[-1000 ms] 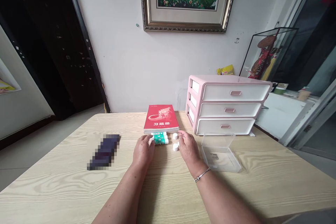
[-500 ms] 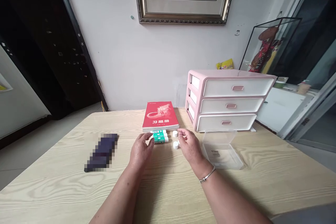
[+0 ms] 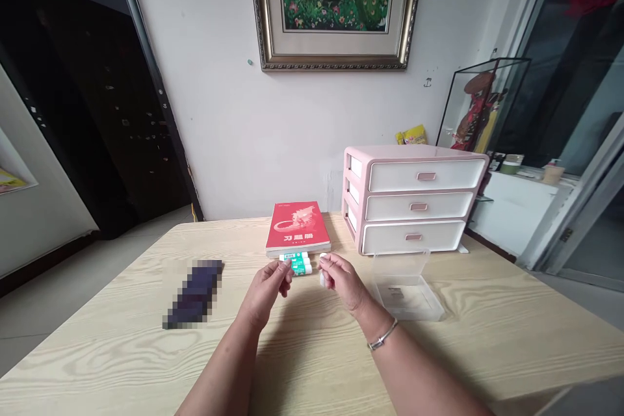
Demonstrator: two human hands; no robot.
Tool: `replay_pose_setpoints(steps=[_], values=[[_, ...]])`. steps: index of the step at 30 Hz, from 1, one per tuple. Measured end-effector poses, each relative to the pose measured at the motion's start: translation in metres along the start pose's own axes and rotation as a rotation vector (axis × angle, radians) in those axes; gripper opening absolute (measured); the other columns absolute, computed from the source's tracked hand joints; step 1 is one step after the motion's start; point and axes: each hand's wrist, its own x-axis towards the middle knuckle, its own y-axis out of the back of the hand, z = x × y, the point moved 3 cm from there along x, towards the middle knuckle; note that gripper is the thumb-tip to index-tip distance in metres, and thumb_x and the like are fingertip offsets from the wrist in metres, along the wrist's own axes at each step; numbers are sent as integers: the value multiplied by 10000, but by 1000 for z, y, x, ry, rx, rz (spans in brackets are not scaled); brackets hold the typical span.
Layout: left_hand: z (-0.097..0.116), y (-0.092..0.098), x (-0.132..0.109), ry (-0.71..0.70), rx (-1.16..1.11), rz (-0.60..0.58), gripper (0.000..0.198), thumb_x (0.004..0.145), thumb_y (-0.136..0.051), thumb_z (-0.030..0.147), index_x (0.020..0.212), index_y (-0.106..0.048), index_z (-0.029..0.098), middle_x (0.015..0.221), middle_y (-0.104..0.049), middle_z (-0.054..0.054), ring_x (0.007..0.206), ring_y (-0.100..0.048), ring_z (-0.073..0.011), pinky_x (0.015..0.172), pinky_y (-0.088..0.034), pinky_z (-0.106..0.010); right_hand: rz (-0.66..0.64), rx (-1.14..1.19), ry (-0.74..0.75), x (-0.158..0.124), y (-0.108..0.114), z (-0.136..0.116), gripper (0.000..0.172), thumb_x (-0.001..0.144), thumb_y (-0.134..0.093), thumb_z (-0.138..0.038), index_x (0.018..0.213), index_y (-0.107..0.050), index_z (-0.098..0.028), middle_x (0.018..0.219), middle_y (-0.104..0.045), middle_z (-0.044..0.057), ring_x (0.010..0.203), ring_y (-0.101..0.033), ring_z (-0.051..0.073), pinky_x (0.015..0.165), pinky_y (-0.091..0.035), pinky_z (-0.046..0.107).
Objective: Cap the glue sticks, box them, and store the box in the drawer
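Note:
Several green-and-white capped-end tubes, like glue sticks (image 3: 301,264), lie side by side in front of a red book (image 3: 298,229). At their left end is my left hand (image 3: 267,287), its thumb and forefinger pinched together and the other fingers curled. Whether a tube is between its fingertips is hidden. My right hand (image 3: 342,281) is closed, with thumb and forefinger at a small white cap (image 3: 322,257); the grip itself is partly covered. Another white cap (image 3: 322,279) shows just below, beside the curled fingers.
An open clear plastic box (image 3: 409,299) lies right of my right hand. Behind it stands a pink-and-white drawer unit (image 3: 419,208). A dark, pixelated flat object (image 3: 194,294) rests on the wooden table (image 3: 121,338) at the left. A framed picture (image 3: 336,58) hangs above.
The view has tilted up slightly. My left fingers have closed into a pinch beside the tubes. My right hand has moved left onto the caps, and its fingers have curled in.

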Motion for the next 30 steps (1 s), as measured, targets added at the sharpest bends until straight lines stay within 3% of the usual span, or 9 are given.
replay_pose_setpoints(steps=[4, 7, 11, 15, 22, 30], values=[[28, -8, -2, -34, -330, -125, 532, 896, -505, 599, 594, -514, 161, 536, -427, 38, 464, -365, -76, 469, -307, -202, -151, 292, -81, -5, -14, -39, 511, 837, -554, -660, 677, -494, -178, 530, -339, -92, 437, -351, 60, 463, -217, 203], [63, -16, -10, -56, -545, -355, 613, 905, -417, 677, 577, -490, 165, 520, -365, 43, 446, -286, -74, 437, -251, -193, -393, 502, -57, -10, -22, -81, 600, 868, -461, -722, 601, -427, -186, 517, -314, -85, 420, -315, 63, 458, -222, 217], [106, -26, -25, -169, -671, -661, 726, 873, -233, 793, 509, -396, 186, 488, -275, 46, 425, -203, -81, 389, -192, -201, -764, 662, 4, -16, -28, -119, 702, 896, -232, -783, 538, -367, -194, 492, -303, -66, 394, -299, 70, 430, -236, 226], [131, -30, -35, -259, -683, -839, 779, 794, -82, 873, 482, -330, 204, 447, -226, 44, 400, -191, -90, 371, -165, -222, -1053, 746, 106, -20, -36, -137, 760, 807, -112, -879, 518, -325, -210, 443, -275, -66, 369, -250, 66, 379, -216, 214], [156, -28, -33, -278, -613, -948, 794, 697, -62, 944, 474, -283, 215, 422, -203, 47, 367, -170, -84, 355, -150, -239, -1156, 765, 140, -18, -51, -156, 782, 687, -28, -947, 526, -311, -235, 412, -250, -66, 379, -214, 71, 350, -238, 217], [136, -36, -17, -210, -715, -1196, 787, 667, 33, 943, 470, -262, 240, 382, -194, 43, 329, -122, -86, 313, -112, -250, -1279, 806, -9, -5, -62, -134, 804, 650, 102, -931, 505, -280, -239, 386, -213, -68, 348, -173, 65, 319, -166, 216]])
